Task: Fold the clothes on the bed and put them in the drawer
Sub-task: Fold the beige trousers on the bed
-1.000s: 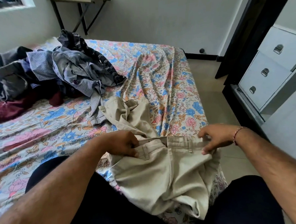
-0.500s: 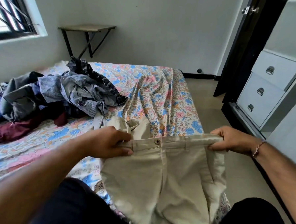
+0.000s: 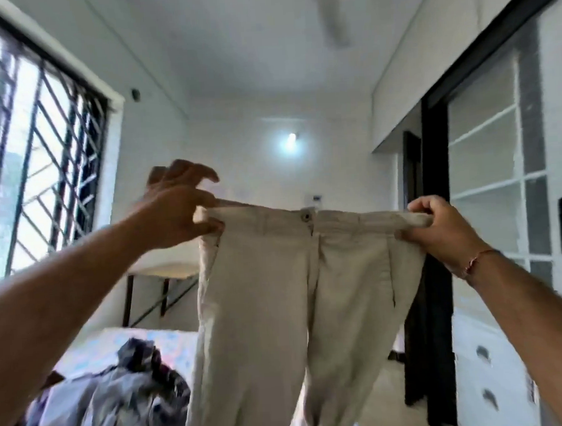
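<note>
Since a moment ago I am lifting the beige trousers (image 3: 297,293) clear of the bed (image 3: 169,344), and my view is tilting up toward the ceiling. My left hand (image 3: 175,212) is pinching one end of the waistband between thumb and a finger, the other fingers spread loose above it; my right hand (image 3: 436,229) is gripping the opposite end, so the hands are well apart with the band stretched between them. The legs are hanging down in front of me. The pile of clothes (image 3: 110,397) is lying unfolded on the bed, the drawers (image 3: 487,381) shut at the right. I judge I am shaking the trousers straight; next I should be bringing the legs together.
</note>
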A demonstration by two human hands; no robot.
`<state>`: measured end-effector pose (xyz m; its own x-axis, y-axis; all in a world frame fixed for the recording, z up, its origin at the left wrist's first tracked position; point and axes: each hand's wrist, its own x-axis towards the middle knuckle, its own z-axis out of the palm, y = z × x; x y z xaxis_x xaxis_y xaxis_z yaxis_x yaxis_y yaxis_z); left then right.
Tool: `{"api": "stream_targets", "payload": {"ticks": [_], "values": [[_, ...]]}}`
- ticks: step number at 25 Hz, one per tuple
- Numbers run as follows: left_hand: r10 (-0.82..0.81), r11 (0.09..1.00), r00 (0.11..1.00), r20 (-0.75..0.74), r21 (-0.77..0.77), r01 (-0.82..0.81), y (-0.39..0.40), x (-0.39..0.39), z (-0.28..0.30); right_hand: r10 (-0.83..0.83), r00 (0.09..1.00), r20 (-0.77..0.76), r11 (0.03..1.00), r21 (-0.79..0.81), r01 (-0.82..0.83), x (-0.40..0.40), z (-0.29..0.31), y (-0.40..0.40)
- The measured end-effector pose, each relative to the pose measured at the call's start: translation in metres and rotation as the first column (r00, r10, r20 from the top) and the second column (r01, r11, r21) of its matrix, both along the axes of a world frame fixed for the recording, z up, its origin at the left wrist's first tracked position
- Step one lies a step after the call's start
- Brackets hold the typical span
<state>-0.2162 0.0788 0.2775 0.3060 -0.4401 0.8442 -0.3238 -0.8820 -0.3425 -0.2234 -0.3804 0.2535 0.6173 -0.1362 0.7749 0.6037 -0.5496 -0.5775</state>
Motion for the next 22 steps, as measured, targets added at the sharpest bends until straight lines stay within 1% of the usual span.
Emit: {"api": "stream_targets", "payload": {"ticks": [1,2,3,4,5,6,7,8,9,11,13,15,16,17,18,19,20,21,22], "values": [[0.026,0.992,0.999,-0.029,-0.121,-0.029,-0.005,-0.007,0.025,0.035,0.998,0.051,0.998,0.056,-0.038,-0.007,0.027,-0.001],[-0.012,0.968,0.995,-0.1,-0.249,-0.014,-0.008,-0.009,0.042,0.067,0.994,0.086,0.993,0.095,-0.076,-0.014,0.047,0.002],[-0.133,0.925,0.979,-0.156,-0.375,0.066,-0.013,-0.013,0.056,0.085,0.99,0.11,0.983,0.15,-0.102,-0.019,0.065,0.005],[-0.317,0.844,0.937,-0.149,-0.496,0.206,-0.017,-0.014,0.068,0.111,0.985,0.131,0.967,0.215,-0.138,-0.027,0.081,0.006],[-0.503,0.714,0.858,-0.104,-0.609,0.345,-0.022,-0.018,0.078,0.149,0.977,0.154,0.941,0.282,-0.188,-0.032,0.094,0.006],[-0.683,0.54,0.73,-0.038,-0.698,0.47,-0.027,-0.023,0.086,0.2,0.963,0.179,0.908,0.336,-0.251,-0.038,0.103,0.006],[-0.788,0.374,0.615,0.037,-0.765,0.525,-0.032,-0.028,0.092,0.241,0.949,0.204,0.877,0.373,-0.303,-0.042,0.111,0.005],[-0.836,0.251,0.541,0.097,-0.808,0.533,-0.038,-0.031,0.096,0.261,0.938,0.229,0.854,0.399,-0.335,-0.046,0.116,0.005],[-0.842,0.19,0.524,0.129,-0.838,0.512,-0.046,-0.035,0.099,0.256,0.932,0.256,0.838,0.422,-0.346,-0.049,0.121,0.005],[-0.851,0.13,0.505,0.143,-0.875,0.467,-0.059,-0.043,0.097,0.197,0.938,0.287,0.836,0.451,-0.313,-0.056,0.123,0.009],[-0.885,0.06,0.438,0.155,-0.897,0.439,-0.065,-0.055,0.085,0.191,0.935,0.297,0.843,0.439,-0.312,-0.069,0.114,0.008],[-0.921,-0.006,0.348,0.176,-0.898,0.44,-0.06,-0.057,0.061,0.292,0.917,0.272,0.842,0.382,-0.382,-0.078,0.095,0.0],[-0.931,-0.035,0.315,0.185,-0.904,0.427,-0.057,-0.053,0.044,0.363,0.905,0.222,0.833,0.358,-0.422,-0.077,0.082,-0.006],[-0.927,-0.019,0.338,0.161,-0.922,0.387,-0.054,-0.043,0.025,0.411,0.898,0.154,0.821,0.365,-0.439,-0.069,0.066,-0.011],[-0.906,0.024,0.409,0.11,-0.951,0.308,-0.053,-0.029,0.009,0.431,0.901,0.057,0.818,0.397,-0.416,-0.057,0.051,-0.012],[-0.854,0.101,0.52,0.01,-0.977,0.186,-0.052,-0.011,-0.006,0.406,0.912,-0.065,0.832,0.44,-0.339,-0.038,0.035,-0.013],[-0.783,0.169,0.613,-0.11,-0.985,0.04,-0.053,0.006,-0.019,0.361,0.915,-0.178,0.848,0.472,-0.242,-0.019,0.018,-0.009],[-0.72,0.2,0.663,-0.205,-0.976,-0.085,-0.056,0.021,-0.031,0.281,0.92,-0.273,0.871,0.475,-0.125,-0.003,0.003,-0.002],[-0.701,0.195,0.669,-0.246,-0.969,-0.151,-0.064,0.027,-0.038,0.203,0.922,-0.331,0.887,0.461,-0.029,0.013,-0.008,0.006]]}}
